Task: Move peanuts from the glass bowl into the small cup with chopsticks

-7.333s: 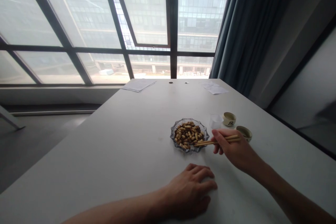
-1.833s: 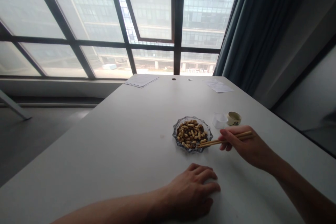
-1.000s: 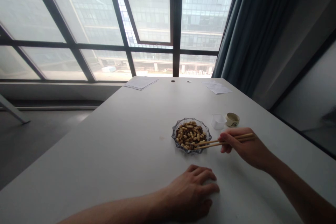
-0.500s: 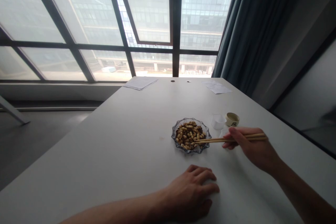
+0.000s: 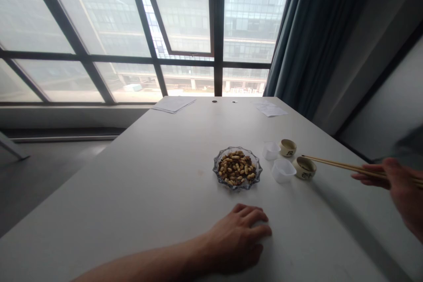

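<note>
Chopsticks (image 5: 343, 165) were pinched in the right hand (image 5: 398, 180) near a ceramic teacup (image 5: 304, 168) on a white table (image 5: 132, 198) by tall windows (image 5: 82, 35); peanuts (image 5: 236, 167) were heaped in a glass dish (image 5: 251, 183); the left hand (image 5: 236, 239) was laid open.

Tall gridded windows (image 5: 185, 17), blue-grey curtain (image 5: 313, 39), grey floor (image 5: 42, 176), long white table (image 5: 132, 176)

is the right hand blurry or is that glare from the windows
In the head view, the right hand and chopsticks look slightly soft at the frame's edge, not glared; the windows are washed out, their bars leaning from the wide lens, and a soft shadow crosses the table.
</note>
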`<action>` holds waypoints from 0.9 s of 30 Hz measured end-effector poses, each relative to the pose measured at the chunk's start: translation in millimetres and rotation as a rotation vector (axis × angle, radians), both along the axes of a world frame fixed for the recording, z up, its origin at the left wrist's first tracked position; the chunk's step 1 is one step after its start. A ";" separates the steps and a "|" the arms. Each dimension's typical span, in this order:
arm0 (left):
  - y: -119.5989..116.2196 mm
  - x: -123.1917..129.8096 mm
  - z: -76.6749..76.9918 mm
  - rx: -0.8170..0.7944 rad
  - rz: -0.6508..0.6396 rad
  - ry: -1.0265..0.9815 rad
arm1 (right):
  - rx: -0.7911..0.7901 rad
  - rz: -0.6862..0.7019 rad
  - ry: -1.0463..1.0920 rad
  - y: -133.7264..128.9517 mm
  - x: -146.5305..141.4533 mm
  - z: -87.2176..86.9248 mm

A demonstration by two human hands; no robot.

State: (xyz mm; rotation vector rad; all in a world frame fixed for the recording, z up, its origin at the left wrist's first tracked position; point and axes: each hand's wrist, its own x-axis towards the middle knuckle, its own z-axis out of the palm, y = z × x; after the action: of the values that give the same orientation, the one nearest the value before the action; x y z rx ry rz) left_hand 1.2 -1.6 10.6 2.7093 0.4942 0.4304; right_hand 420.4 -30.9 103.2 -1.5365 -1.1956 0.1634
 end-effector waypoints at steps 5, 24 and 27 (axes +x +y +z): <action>0.6 -0.1 -0.3 -0.004 0.002 0.014 | -0.076 -0.034 0.159 -0.8 -7.7 -6.0; 0.4 -0.1 1.8 -0.010 -0.003 -0.001 | -0.085 -0.066 0.251 2.5 -17.1 1.6; 0.1 -0.1 1.3 -0.015 -0.005 0.002 | -0.034 -0.091 0.185 -1.7 -31.7 10.4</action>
State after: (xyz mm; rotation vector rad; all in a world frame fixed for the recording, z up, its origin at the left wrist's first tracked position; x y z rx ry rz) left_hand 1.1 -1.5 11.9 2.6961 0.4897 0.4210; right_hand 388.7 -32.6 113.6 -1.5664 -0.9805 0.2608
